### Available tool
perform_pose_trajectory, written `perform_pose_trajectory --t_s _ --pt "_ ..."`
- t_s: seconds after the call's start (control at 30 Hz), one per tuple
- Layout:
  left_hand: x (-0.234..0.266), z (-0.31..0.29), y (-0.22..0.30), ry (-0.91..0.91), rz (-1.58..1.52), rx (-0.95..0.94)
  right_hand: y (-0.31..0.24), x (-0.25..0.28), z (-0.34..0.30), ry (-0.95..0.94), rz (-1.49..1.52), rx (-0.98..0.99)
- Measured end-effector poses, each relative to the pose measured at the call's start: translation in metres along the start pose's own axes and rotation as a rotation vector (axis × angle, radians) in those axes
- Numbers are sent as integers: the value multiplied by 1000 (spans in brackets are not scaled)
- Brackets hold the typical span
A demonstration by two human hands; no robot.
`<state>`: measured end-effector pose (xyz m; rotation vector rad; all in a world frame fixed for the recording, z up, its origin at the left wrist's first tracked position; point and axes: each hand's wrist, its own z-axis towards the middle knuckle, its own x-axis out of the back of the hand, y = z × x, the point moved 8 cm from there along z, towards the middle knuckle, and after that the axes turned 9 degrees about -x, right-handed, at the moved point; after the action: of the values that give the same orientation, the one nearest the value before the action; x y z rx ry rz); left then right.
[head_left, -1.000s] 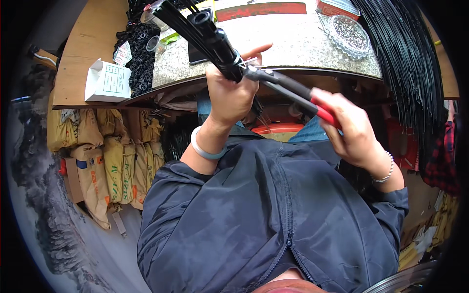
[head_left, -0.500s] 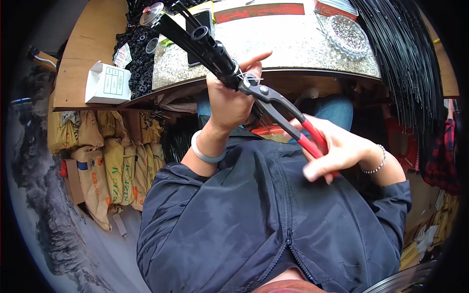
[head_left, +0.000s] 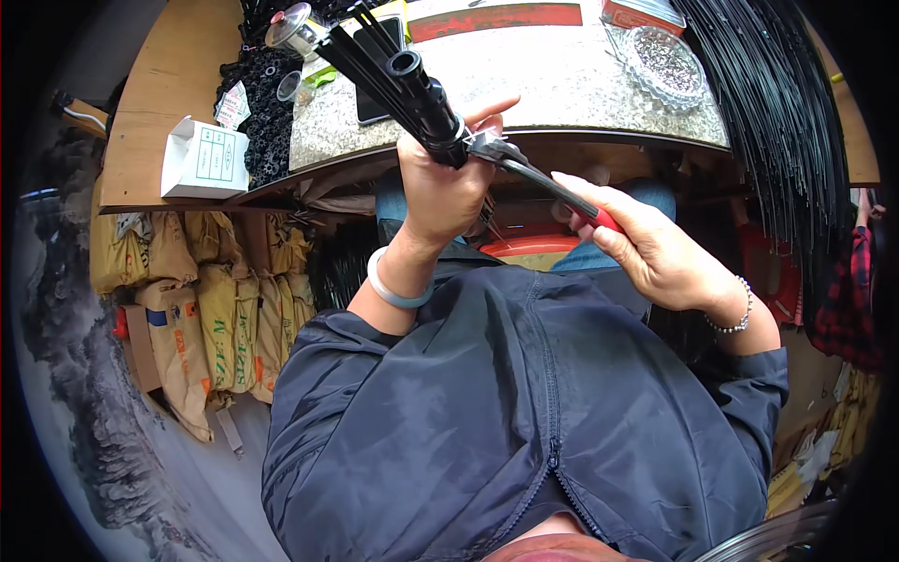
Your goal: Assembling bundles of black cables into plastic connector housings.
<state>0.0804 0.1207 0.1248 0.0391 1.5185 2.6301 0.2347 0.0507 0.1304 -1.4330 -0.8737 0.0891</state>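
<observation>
Stone-topped table (head_left: 562, 89) ahead, glass dish (head_left: 663, 58) on it. Left hand (head_left: 448, 192) wrapped tight around black tube bundle (head_left: 398, 70), slanting up-left. Right hand (head_left: 655, 248) loosely closed on red-handled pliers (head_left: 548, 187), tips touching bundle's lower end.

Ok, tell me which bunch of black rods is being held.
The short bundle of black rods gripped in the left hand, with pliers at it; the long black strands at right hang untouched.

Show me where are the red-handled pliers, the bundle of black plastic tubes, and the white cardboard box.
red-handled pliers (head_left: 524, 169), head view, on the dark metal arms.
bundle of black plastic tubes (head_left: 412, 89), head view, mid-length.
white cardboard box (head_left: 201, 159), head view, on its top face.
</observation>
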Motion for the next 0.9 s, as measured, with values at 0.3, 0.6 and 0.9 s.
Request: perform_pose_trajectory --t_s 0.3,0.6,0.9 --pt "-11 3 14 -128 128 -222 17 15 -5 -57 19 -336" --pt "-7 16 4 -45 -99 18 -8 47 -7 357 -266 -34" --pt "0 20 9 65 -147 105 -47 55 -20 638 -644 215"
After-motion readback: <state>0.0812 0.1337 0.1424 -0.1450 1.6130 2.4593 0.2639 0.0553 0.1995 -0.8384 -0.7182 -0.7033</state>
